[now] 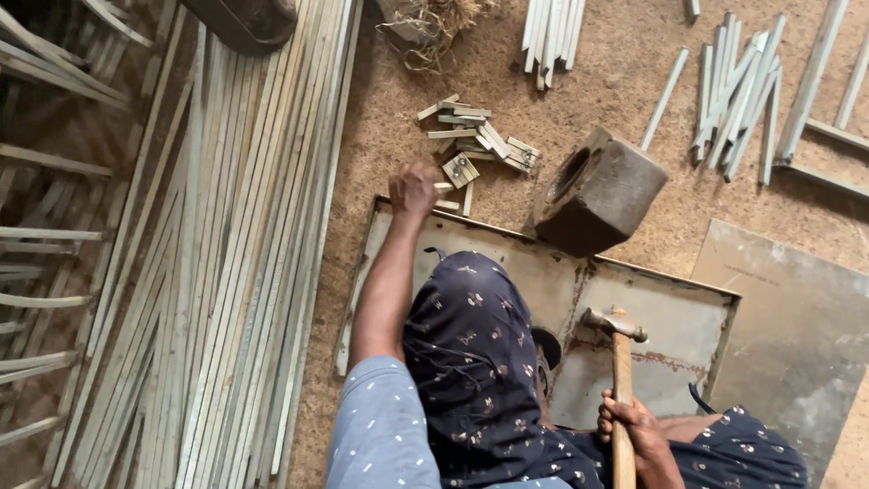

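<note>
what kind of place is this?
Likely a small floor-level craft workshop: long pale strips laid out in rows, a pile of short cut pieces, a hammer in the right hand over a metal sheet.

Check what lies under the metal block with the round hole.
The metal block sits across the far edge of the rusty flat metal sheet, partly on the sandy ground. The surface directly beneath it is covered. The right hand grips a hammer nearby.
</note>
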